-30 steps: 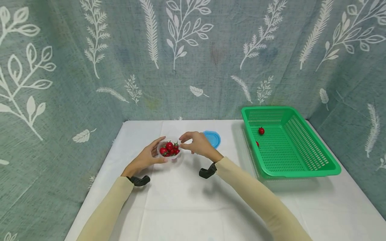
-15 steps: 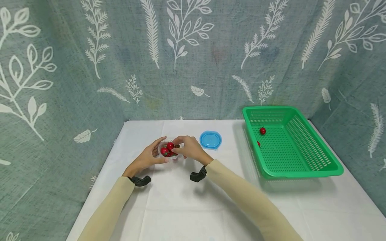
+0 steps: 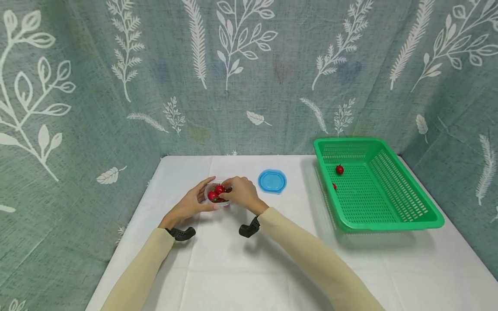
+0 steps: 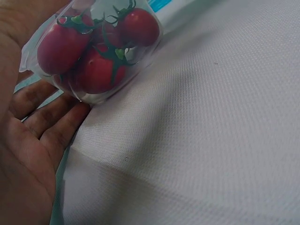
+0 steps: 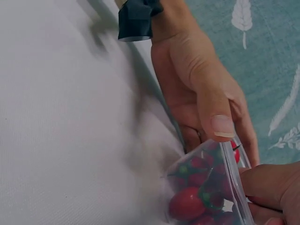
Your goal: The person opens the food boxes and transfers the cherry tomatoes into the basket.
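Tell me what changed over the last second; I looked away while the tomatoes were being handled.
The right hand moved left, from above the clear container's right edge down into it, fingers now curled among the cherry tomatoes; whether it grips one cannot be told. This uncovered the blue lid. The left hand stays cupped round the container. The green basket and its tomatoes are unchanged.

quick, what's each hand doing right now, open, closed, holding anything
Left hand: grips the clear tub of cherry tomatoes by its side.
Right hand: fingers curled into the tub; whether it pinches a tomato cannot be told.
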`<state>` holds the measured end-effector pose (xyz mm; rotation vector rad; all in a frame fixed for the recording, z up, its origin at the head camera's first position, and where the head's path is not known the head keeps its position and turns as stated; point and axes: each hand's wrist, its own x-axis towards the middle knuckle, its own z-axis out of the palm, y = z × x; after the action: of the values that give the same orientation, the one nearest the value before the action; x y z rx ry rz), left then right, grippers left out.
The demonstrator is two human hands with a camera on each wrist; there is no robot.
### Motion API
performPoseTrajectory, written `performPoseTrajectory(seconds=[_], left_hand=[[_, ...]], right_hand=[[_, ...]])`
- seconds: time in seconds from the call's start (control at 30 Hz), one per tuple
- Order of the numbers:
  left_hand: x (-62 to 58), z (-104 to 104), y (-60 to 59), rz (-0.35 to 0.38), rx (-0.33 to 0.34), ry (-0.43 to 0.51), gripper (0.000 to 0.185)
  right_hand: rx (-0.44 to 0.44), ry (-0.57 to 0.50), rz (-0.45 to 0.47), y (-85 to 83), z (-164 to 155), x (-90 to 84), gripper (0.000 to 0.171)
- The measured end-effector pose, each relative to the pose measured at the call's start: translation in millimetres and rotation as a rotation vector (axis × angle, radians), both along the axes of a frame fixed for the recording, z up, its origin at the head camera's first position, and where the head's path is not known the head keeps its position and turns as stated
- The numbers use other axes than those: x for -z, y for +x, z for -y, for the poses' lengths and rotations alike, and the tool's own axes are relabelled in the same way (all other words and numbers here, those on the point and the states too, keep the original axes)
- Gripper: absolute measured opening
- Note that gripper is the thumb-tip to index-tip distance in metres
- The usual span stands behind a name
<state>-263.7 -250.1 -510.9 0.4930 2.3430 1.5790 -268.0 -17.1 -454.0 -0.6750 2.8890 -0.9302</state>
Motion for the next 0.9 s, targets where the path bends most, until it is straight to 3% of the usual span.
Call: performPoseTrajectory(seconds=[0.5, 0.9], left_hand=[[1.9, 0.7, 0.2, 0.0, -0.004, 0.005, 0.103], [3.6, 0.7, -0.6, -0.005, 0.003, 0.009, 0.104]], right_hand=[[0.046, 0.107, -0.194, 4.6, 13.1, 5.4, 0.035], [0.052, 0.126, -0.229, 3.4, 14.4, 7.7, 0.029]])
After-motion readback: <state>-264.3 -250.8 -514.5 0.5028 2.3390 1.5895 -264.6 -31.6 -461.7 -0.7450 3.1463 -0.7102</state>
